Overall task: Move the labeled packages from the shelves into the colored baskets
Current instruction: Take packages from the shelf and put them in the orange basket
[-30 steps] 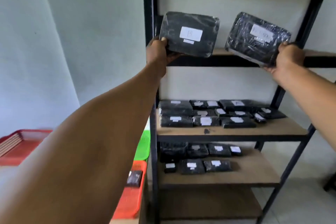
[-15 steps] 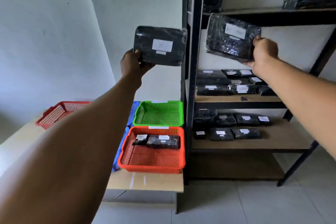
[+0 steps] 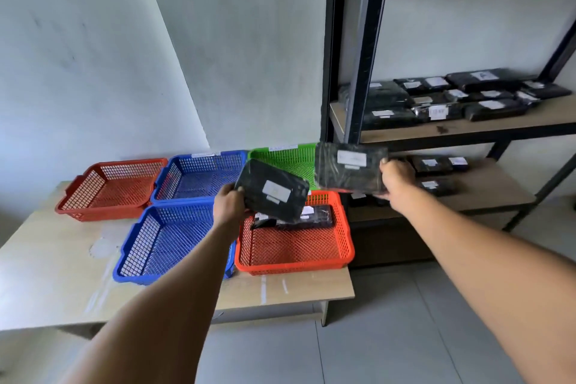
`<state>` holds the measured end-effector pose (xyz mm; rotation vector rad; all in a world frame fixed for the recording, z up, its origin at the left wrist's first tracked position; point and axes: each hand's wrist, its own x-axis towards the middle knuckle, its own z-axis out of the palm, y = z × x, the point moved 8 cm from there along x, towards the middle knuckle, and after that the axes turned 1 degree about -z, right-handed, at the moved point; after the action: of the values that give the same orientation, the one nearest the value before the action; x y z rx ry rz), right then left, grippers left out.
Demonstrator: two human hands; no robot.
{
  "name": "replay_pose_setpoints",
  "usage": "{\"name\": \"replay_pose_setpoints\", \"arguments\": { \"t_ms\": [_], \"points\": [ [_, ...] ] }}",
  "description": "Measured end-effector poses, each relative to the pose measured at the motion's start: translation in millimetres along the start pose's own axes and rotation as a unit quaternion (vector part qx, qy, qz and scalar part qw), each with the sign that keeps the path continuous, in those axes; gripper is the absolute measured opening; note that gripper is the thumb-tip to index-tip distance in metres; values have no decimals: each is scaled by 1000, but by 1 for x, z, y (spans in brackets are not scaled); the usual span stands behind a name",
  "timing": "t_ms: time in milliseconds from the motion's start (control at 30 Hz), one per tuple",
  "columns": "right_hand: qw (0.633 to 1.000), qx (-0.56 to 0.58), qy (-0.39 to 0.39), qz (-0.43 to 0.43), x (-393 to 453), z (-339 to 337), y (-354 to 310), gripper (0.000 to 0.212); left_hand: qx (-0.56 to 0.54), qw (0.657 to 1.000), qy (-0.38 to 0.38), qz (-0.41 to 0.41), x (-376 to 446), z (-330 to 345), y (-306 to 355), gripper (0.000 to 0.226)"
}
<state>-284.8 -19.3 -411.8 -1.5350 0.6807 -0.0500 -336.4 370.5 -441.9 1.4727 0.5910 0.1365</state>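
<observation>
My left hand grips a black wrapped package with a white label, held tilted above the near orange basket. My right hand grips a second black labeled package by its right edge, in front of the green basket. The near orange basket holds a few black packages. Several more labeled packages lie on the metal shelf unit at the right, with others on a lower shelf.
On the low wooden table stand two blue baskets and a far red basket. Grey tiled floor lies in front. A white wall stands behind.
Both hands have come down and left from the shelf with their packages, to just above the baskets. My view has dropped toward the table.
</observation>
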Motion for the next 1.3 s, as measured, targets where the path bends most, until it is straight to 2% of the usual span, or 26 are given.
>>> {"name": "replay_pose_setpoints", "arguments": {
  "t_ms": [67,267,400,533,633,733,867,933,1100,1200,1300],
  "points": [
    [999,-37,5,14,2,5,26,24,33,999,6,-25,6,-5,-29,21],
    [983,-180,20,-13,19,21,71,30,125,989,56,-55,1,-17,-78,19],
    [967,-253,-15,-11,32,38,95,31,161,981,76,-77,4,-17,-99,18],
    [954,-295,-53,-23,53,54,112,30,192,976,83,-66,15,-14,-102,21],
    [942,-329,-59,-39,62,57,113,31,238,968,69,-43,27,-10,-94,19],
    [930,-358,-60,-46,68,60,115,36,280,957,65,-32,44,-10,-89,27],
    [920,-380,-79,-53,71,76,127,22,305,951,41,-34,59,-10,-93,26],
    [924,-372,-76,-49,70,83,137,24,312,949,41,-24,62,-10,-92,22],
    [903,-426,-24,-40,55,91,154,27,328,936,124,27,66,-20,-86,23],
    [893,-450,-1,-33,49,88,160,31,312,934,172,11,66,-30,-87,28],
    [879,-473,12,-58,38,94,159,28,291,939,182,7,70,-34,-88,32]
  ]
}}
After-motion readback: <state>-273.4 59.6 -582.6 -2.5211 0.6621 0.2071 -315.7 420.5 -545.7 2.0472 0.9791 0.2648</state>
